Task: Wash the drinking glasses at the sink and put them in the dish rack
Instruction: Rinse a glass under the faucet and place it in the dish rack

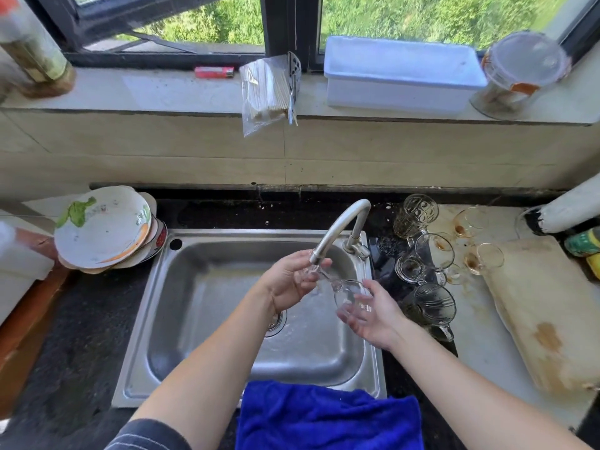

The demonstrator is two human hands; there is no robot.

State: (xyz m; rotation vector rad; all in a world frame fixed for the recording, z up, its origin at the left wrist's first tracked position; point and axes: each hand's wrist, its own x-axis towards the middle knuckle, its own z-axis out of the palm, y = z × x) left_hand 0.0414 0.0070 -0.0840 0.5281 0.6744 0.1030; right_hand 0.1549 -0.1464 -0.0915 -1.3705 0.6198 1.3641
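Both hands meet over the stainless steel sink, just beneath the spout of the curved steel tap. Between them a clear drinking glass lies tilted on its side. The left hand curls its fingers round the end of the glass nearest the spout, gripping it right under the tap's mouth. The right hand, palm up, has its fingers spread and nearly straight under the wider end, its thumb lying beside the rim. The glass is blurred, so its exact shape is hard to tell. Below the hands, water ripples over the sink floor around the drain.

Just beyond the right hand, on the counter, is a cluster of stained clear glass cups, some upright and some tipped over. Farther out on that side lies a pale stained cutting board. Well out from the left hand, a stack of white painted plates leans at the sink's far corner. Nearer the person than both hands, a bright blue cloth drapes over the sink's front edge between the forearms.
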